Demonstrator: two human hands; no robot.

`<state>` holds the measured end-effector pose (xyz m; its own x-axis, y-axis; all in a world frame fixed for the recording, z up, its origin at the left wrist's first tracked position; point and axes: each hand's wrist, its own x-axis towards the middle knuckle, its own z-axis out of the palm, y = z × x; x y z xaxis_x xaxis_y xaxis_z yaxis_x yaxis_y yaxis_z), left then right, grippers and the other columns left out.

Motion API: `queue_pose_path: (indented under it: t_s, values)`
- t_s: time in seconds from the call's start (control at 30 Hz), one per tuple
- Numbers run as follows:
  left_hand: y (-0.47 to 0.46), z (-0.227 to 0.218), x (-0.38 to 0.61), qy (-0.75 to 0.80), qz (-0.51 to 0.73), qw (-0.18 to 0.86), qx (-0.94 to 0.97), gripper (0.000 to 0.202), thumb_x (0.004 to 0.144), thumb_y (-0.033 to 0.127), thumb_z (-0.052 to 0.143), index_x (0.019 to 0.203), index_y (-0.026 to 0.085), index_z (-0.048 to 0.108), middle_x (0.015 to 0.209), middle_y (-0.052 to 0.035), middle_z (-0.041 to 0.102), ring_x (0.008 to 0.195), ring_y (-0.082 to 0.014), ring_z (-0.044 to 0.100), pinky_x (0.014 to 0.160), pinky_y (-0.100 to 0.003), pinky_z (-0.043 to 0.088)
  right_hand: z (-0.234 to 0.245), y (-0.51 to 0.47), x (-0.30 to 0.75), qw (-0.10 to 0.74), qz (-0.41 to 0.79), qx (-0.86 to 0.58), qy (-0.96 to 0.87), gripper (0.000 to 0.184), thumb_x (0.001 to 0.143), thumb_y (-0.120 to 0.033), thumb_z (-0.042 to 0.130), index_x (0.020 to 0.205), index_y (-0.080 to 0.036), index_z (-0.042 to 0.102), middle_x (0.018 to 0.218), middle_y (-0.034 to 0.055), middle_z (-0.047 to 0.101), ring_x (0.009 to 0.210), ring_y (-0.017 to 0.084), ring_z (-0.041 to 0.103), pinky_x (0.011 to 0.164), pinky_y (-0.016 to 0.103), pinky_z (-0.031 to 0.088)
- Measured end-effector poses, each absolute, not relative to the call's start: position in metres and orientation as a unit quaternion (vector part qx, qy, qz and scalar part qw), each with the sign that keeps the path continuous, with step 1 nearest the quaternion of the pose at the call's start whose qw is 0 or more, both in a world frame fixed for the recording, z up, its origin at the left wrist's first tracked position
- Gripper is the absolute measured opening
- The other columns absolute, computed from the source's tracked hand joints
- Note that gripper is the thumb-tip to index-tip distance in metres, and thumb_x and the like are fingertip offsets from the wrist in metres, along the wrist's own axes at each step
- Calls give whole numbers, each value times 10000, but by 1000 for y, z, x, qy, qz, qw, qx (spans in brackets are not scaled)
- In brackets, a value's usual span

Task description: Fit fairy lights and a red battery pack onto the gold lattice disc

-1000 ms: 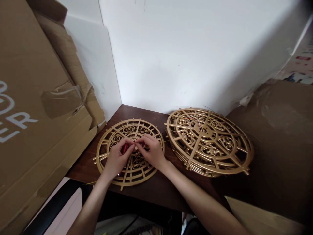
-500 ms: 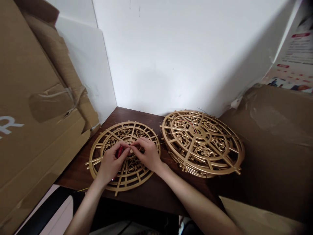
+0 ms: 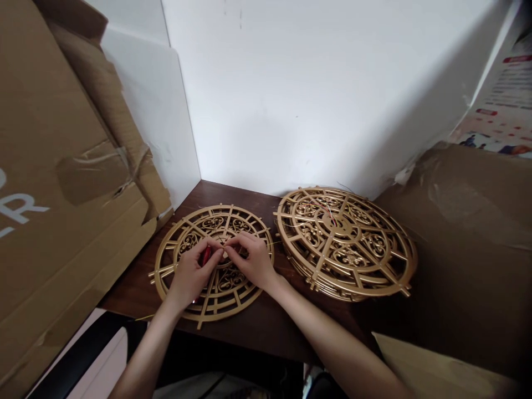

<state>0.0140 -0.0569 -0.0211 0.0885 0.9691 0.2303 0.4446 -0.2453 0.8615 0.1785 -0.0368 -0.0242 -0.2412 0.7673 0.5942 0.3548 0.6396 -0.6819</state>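
A flat gold openwork disc (image 3: 183,244) lies on the dark wooden table (image 3: 266,321) in front of me. Both hands meet over its centre. My left hand (image 3: 192,272) is curled round a small red tool (image 3: 206,255). My right hand (image 3: 252,260) pinches something tiny at the disc's hub, too small to name. A thin gold wire (image 3: 272,243) runs out to the right of my right hand.
A stack of similar gold discs (image 3: 344,241) sits to the right, with thin coloured wires at its centre. Large cardboard boxes (image 3: 62,183) lean on the left. Brown cardboard (image 3: 469,233) fills the right. A white wall stands close behind.
Only the view has shifted slightly; both hands stay pinched together over the disc's centre.
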Motion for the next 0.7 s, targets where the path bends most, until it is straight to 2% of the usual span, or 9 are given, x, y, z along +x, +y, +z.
queue_pose_path:
  t_s: [0.7]
  values:
    - [-58, -18, 16, 528, 419, 304, 673, 224, 847, 400, 565, 862, 187, 633, 723, 9, 631, 650, -143, 531, 628, -253, 406, -23, -38, 180, 478, 215, -380, -762, 117, 888, -237, 577, 825, -188, 663, 755, 13, 625, 713, 140, 586, 667, 250, 451]
